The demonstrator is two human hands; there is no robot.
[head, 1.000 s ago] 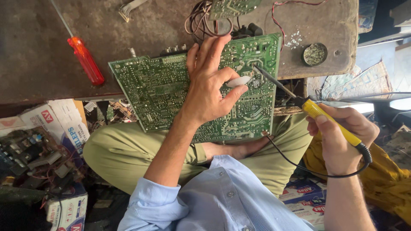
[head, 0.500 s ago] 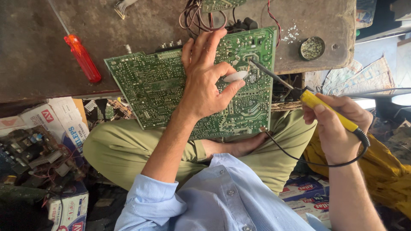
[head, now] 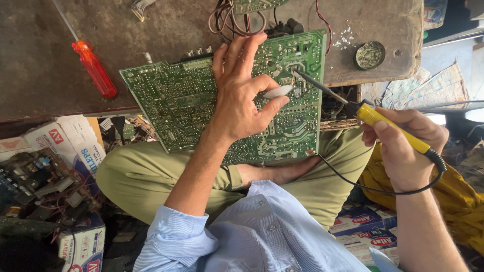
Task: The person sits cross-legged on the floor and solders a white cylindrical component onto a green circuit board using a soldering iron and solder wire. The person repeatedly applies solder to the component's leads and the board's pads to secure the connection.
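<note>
- The left hand (head: 242,100) lies flat on the green circuit board (head: 176,108) in the middle of the frame, fingers spread, thumb and forefinger pinching a small pale piece (head: 278,91).
- The right hand (head: 403,151) is closed around the yellow soldering iron (head: 390,128); its tip touches the board just beside that piece.
- The step looks like soldering one joint; the next move needs a steady tip.
- The board hangs over the counter (head: 40,60) edge onto the lap; a red screwdriver (head: 93,68) lies at upper left, well apart.
</note>
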